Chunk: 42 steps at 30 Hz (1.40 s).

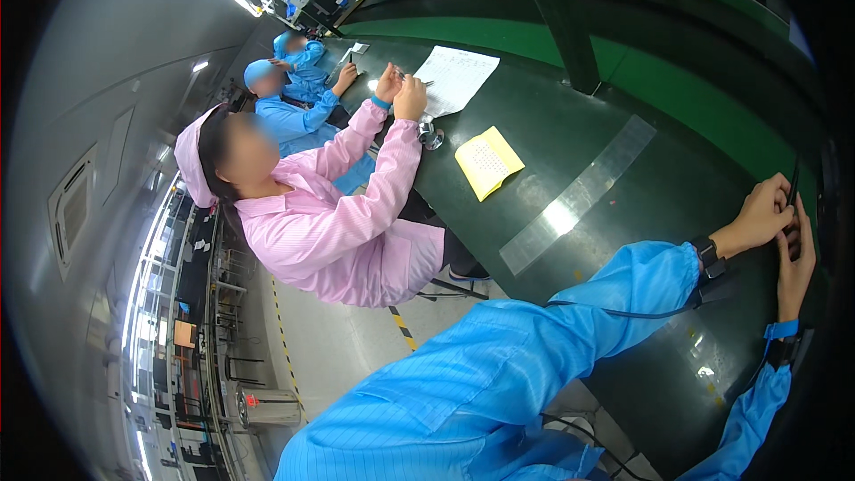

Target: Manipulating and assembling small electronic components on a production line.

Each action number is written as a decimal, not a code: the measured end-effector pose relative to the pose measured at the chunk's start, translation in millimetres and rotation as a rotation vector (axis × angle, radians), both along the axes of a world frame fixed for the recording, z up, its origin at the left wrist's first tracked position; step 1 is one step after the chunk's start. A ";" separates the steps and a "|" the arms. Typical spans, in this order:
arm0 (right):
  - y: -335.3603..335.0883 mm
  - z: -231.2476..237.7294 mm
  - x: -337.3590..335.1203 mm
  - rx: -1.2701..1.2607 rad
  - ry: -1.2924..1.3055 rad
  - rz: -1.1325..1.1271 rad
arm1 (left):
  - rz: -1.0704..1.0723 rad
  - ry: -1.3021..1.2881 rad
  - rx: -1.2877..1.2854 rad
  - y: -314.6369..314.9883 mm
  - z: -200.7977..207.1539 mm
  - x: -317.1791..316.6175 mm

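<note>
My left hand (764, 212), with a black wrist strap and a blue sleeve, is curled at the far right of a dark green worktable (623, 214). Its fingers pinch a thin dark rod (793, 185) that sticks up from the fist. My right hand (795, 260), wearing a blue wrist band, presses against the left hand from below. The right fingers close around a small dark part (787, 237) between the two hands. That part is mostly hidden and too dark to make out.
A person in a pink coat (347, 214) sits at the same table, hands together near a white paper sheet (456, 78). A yellow pad (488, 161), a small metal part (430, 135) and a clear tape strip (579, 194) lie on the table. Workers in blue sit farther along.
</note>
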State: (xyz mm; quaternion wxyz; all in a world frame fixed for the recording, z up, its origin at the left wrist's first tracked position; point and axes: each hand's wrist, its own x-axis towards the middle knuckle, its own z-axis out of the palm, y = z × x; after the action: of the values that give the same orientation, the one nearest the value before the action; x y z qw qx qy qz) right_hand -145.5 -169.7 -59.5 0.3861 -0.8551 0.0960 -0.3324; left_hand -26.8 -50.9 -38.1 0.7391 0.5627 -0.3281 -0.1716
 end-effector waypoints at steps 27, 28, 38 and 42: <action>3.0 -13.1 11.5 0.092 -0.036 0.043 | -0.071 0.043 0.060 20.6 14.0 3.1; -3.8 -4.5 1.3 0.065 -0.026 0.020 | -0.097 0.059 0.042 13.0 19.0 -4.0; 2.5 -1.3 2.6 0.078 -0.010 0.028 | -0.068 0.006 0.057 9.7 11.9 -0.4; 2.7 0.5 4.1 0.087 -0.011 0.037 | -0.045 -0.005 0.034 9.0 10.9 0.4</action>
State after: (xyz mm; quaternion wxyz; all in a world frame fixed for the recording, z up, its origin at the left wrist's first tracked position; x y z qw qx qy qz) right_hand -141.5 -167.0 -59.0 0.4293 -0.8375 0.0923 -0.3252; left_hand -26.4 -41.9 -27.2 0.7246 0.5681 -0.3396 -0.1922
